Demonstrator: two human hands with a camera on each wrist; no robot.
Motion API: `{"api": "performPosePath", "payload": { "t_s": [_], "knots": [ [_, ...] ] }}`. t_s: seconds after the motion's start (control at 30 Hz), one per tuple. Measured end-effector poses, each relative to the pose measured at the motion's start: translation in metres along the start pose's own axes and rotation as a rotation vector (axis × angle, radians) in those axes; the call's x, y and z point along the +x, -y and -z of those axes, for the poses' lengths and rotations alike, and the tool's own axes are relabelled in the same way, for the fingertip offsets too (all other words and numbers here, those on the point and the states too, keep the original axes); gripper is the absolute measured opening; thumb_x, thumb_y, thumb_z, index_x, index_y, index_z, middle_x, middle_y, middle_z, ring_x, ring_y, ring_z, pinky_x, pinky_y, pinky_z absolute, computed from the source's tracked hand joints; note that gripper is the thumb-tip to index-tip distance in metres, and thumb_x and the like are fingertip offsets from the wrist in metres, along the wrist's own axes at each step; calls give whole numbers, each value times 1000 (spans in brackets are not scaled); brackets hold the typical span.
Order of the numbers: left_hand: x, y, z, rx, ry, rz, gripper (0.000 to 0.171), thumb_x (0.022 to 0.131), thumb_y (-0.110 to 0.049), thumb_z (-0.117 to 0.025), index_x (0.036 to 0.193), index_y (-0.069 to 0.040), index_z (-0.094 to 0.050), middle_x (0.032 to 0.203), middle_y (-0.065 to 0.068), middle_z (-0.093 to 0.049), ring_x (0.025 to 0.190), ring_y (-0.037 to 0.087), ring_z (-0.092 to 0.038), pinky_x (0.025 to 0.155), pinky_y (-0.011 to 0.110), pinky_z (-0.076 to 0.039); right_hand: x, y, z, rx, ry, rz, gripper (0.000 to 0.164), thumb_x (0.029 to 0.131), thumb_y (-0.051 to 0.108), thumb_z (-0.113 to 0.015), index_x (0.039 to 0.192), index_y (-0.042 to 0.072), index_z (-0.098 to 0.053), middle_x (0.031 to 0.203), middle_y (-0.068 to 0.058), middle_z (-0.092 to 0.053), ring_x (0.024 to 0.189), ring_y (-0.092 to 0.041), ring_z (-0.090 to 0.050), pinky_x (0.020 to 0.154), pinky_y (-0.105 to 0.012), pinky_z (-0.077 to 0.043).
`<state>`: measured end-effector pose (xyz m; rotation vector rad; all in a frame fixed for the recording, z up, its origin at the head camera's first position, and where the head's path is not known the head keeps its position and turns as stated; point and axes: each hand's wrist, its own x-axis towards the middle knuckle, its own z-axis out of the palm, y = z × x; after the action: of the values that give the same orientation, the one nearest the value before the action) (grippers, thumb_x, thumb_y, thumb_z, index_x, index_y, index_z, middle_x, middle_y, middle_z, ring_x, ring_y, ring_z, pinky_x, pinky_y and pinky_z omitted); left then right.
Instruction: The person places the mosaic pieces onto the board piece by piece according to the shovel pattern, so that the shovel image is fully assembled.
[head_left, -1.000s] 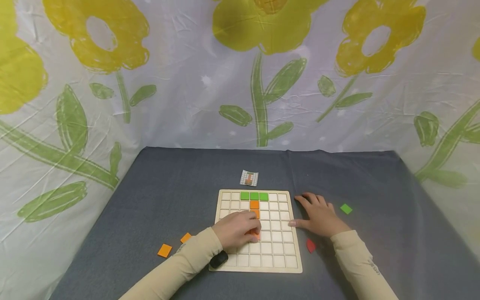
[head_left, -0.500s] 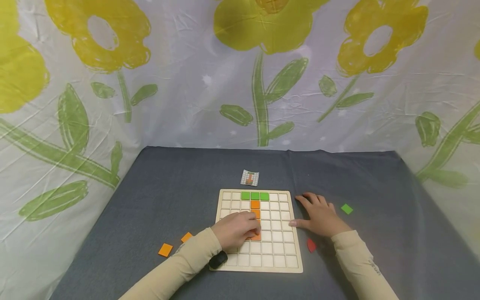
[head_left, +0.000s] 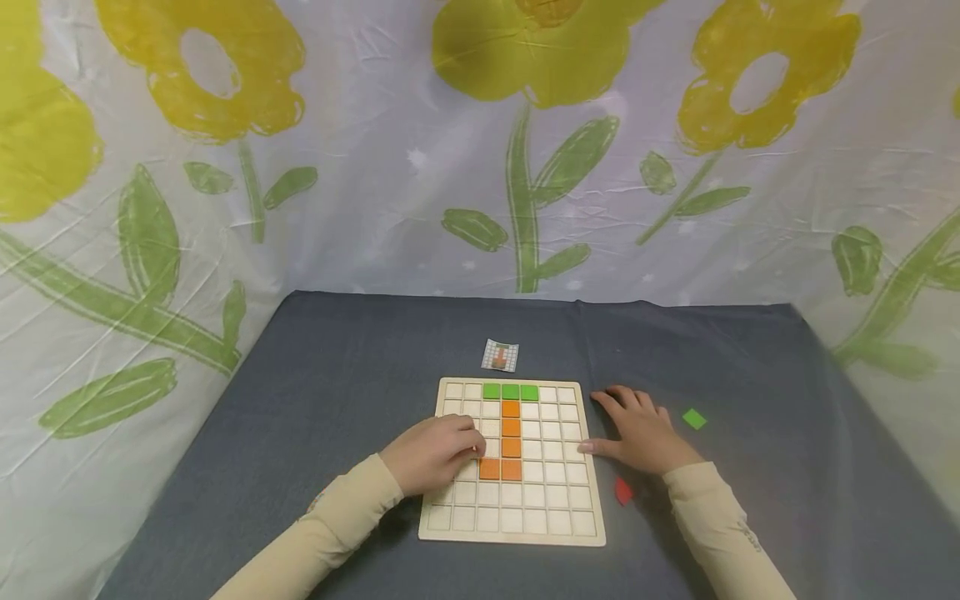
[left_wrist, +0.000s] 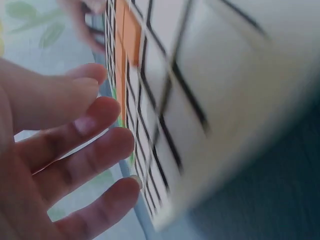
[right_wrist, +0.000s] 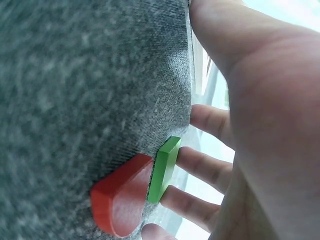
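A pale wooden grid board (head_left: 555, 497) lies on the dark cloth. Green square tiles (head_left: 511, 392) fill part of its far row. Below them runs a column of orange square tiles (head_left: 511, 427), and one more orange tile (head_left: 489, 469) sits left of its near end. My left hand (head_left: 431, 454) hovers over the board's left side; in the left wrist view its loosely bent fingers (left_wrist: 107, 155) hold nothing. At the right edge my right hand (head_left: 637, 429) is spread, its thumb touching the board's rim and its other fingers over the cloth beside it.
A small printed picture card (head_left: 499, 356) lies beyond the board. Right of the right hand is a loose green tile (head_left: 694, 418). A red piece with a curved side (head_left: 623, 491) lies near that wrist. A flower-printed curtain (head_left: 375, 167) hangs behind the table.
My left hand has let go and drawn back left, uncovering the orange tile beside the column. Its forearm now hides the two loose orange tiles. The right hand stays put.
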<state>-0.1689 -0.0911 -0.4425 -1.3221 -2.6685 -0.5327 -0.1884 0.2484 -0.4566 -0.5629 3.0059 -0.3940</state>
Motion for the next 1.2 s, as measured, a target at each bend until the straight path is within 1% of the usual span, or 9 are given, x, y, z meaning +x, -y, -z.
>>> {"api": "performPosePath", "payload": {
  "t_s": [0.17,0.3,0.47,0.6,0.7,0.83,0.93,1.03,1.2],
  "knots": [
    [-29,16,18,21,24,129,3,91,-16,-66,93,-17,-68,86,-7,-58,70,3,-49,65,25,-47,1,1,-1,-1,7,-6,87,79,66,-63,143,12,-44,143,-18,-40,127,-45,-37,89,-66,-35],
    [-54,27,31,0,60,217,4,91,-17,-66,95,-18,-68,87,-9,-58,70,1,-51,63,24,-47,1,1,-2,-3,7,-13,88,78,67,-63,143,12,-44,143,-18,-40,127,-45,-37,89,-66,-35],
    [-83,37,43,-44,112,263,7,92,-16,-64,97,-18,-68,89,-10,-59,73,0,-54,63,24,-48,1,0,-4,-13,16,-25,88,78,68,-63,143,12,-44,143,-18,-40,128,-45,-37,89,-66,-35],
    [-99,42,48,-61,136,299,7,91,-19,-66,98,-20,-67,89,-10,-58,74,1,-55,64,25,-49,1,0,-3,-13,14,-27,87,78,67,-64,143,12,-45,143,-18,-40,128,-44,-37,89,-66,-35],
    [-105,43,48,-55,138,316,14,88,-29,-70,99,-21,-66,90,-10,-58,75,3,-56,64,26,-48,1,0,-2,-8,17,-27,87,78,66,-64,143,12,-44,143,-18,-40,128,-45,-36,89,-66,-35],
    [-106,42,45,-33,137,308,28,83,-40,-73,102,-20,-67,91,-10,-57,76,4,-55,65,27,-48,0,0,-1,-1,22,-29,87,78,66,-64,144,12,-43,143,-19,-39,128,-45,-36,89,-66,-34],
    [-105,41,41,-12,127,293,30,80,-39,-76,102,-20,-67,91,-9,-56,75,4,-53,65,27,-47,0,1,-1,-1,22,-26,87,78,66,-64,144,12,-43,143,-18,-40,128,-45,-36,89,-66,-35],
    [-104,40,38,-3,127,298,29,78,-35,-79,100,-20,-67,90,-10,-55,75,3,-52,65,27,-47,0,1,-2,-5,17,-23,87,78,67,-63,143,13,-44,143,-18,-40,128,-44,-36,88,-66,-35],
    [-100,39,37,-22,151,338,25,78,-31,-79,97,-21,-66,88,-12,-54,75,2,-52,66,26,-47,0,2,-1,-7,9,-25,87,78,66,-65,143,12,-45,142,-18,-41,127,-45,-37,89,-65,-35]
  ]
}}
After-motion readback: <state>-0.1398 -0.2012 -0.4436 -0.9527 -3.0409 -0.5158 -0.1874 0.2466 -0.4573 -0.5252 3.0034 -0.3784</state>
